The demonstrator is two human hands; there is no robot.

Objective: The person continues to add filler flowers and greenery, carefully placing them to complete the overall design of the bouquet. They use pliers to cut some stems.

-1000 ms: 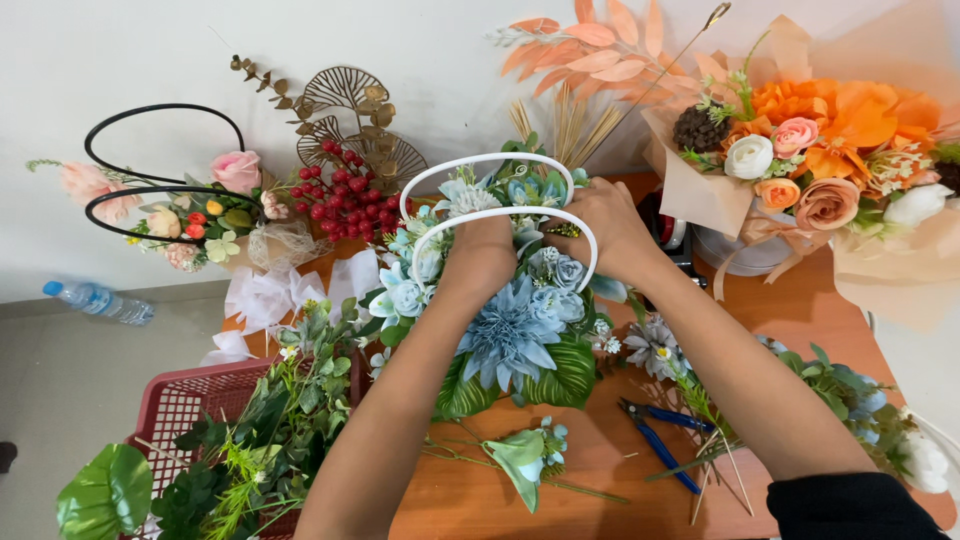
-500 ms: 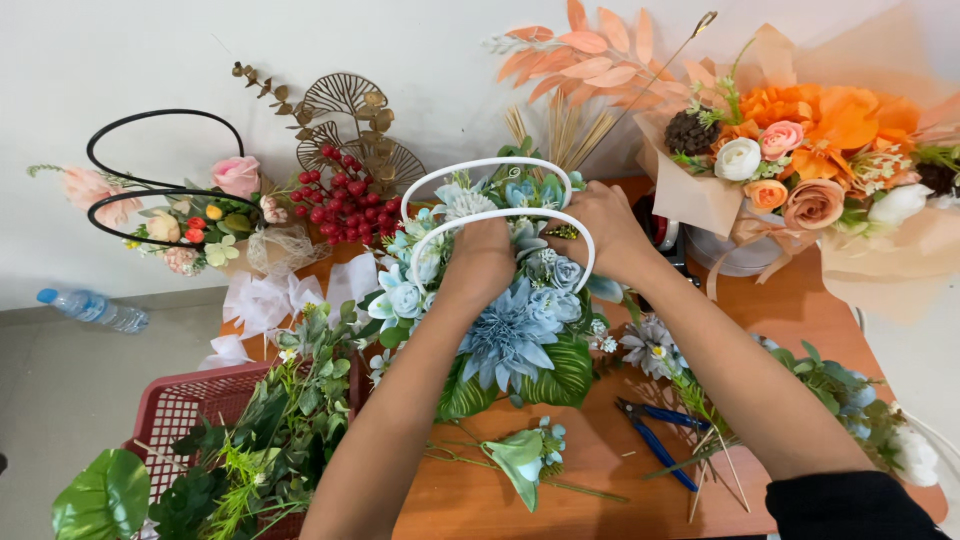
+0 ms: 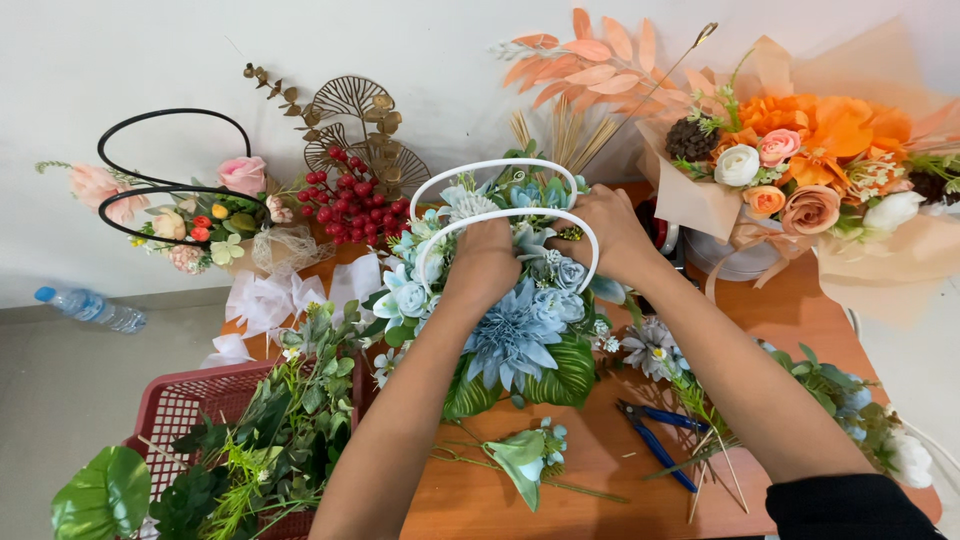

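Observation:
A blue-and-white flower arrangement [image 3: 520,335] with two white hoop handles [image 3: 500,165] stands on the orange table [image 3: 800,320]. My left hand [image 3: 483,262] reaches through the hoops and presses into the blue flowers at the middle. My right hand [image 3: 600,230] grips the arrangement's right side by the front hoop, its fingers closed among small flowers. What the fingers pinch is hidden by the blooms.
A red basket [image 3: 180,405] of green foliage sits front left. Blue pliers [image 3: 655,440] and a loose leafy sprig [image 3: 525,455] lie in front. A black-hooped arrangement [image 3: 190,215], red berries [image 3: 345,200], an orange bouquet [image 3: 800,170] and a water bottle [image 3: 90,308] surround.
Both hands stay on the arrangement; the left hand has shifted slightly within the flowers. Nothing else has moved.

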